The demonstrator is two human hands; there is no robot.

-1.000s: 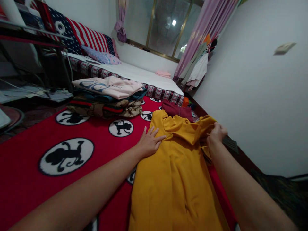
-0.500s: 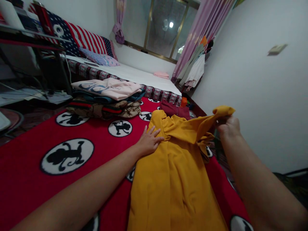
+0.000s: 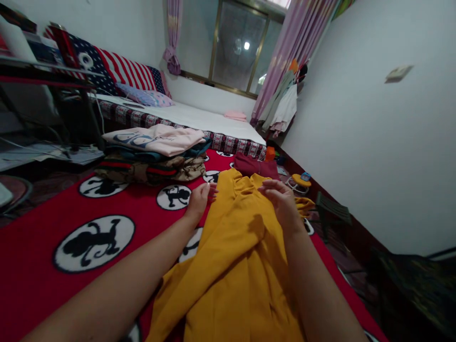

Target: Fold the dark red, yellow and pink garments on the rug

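Note:
A long-sleeved yellow garment (image 3: 228, 247) lies lengthwise on a red blanket (image 3: 149, 256) printed with black monkeys in white circles. One sleeve slants across its front toward the lower left. At the garment's left shoulder edge is my left hand (image 3: 200, 201), its fingers slightly bent and loose. My right hand (image 3: 283, 202) hovers by the collar on the other side, fingers apart and curved, with nothing visible in them. Part of the other sleeve (image 3: 304, 206) shows beyond my right wrist.
A pile of folded clothes (image 3: 156, 152) sits at the far left of the blanket. A dark red folded garment (image 3: 254, 165) lies beyond the collar. Behind stands a bed (image 3: 199, 116); a small stool (image 3: 333, 209) is at the right, a desk (image 3: 46, 76) at the left.
My right hand has brought the raised sleeve over the garment's front and let it go. My left hand has shifted off the shoulder to its left edge.

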